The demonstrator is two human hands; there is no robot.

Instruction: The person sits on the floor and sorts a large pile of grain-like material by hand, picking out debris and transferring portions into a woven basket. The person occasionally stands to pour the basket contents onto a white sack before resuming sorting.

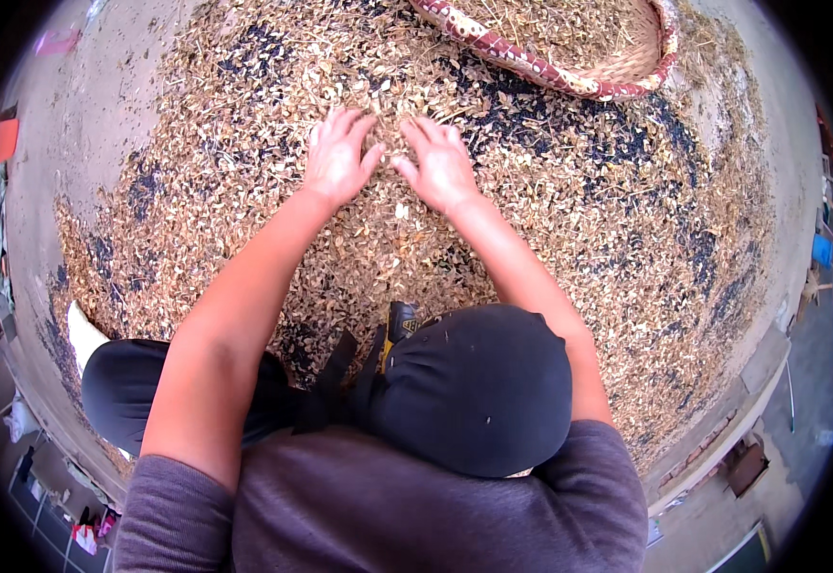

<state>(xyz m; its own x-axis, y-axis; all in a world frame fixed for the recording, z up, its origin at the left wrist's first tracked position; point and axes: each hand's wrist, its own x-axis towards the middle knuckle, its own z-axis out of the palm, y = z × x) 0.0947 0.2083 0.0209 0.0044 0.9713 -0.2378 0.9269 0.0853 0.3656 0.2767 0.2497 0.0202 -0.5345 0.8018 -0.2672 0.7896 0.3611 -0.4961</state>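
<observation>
Dry, pale brown husks or leaf bits (244, 210) lie in a wide layer, mixed with small black pieces (531, 129) that show as dark patches. My left hand (338, 162) rests on this layer, palm down and fingers stretched out. Close beside it on the right, my right hand (440, 170) touches the same layer with its fingers extended. The two thumbs point toward each other with a small gap between them. Neither hand grips anything that I can see.
A round basket (569, 81) with a red-and-white patterned rim holds more dry bits at the top. My bent knee (474, 392) in dark trousers is close in front. An orange object (0, 143) stands at the far left, a blue one (822, 250) at the far right.
</observation>
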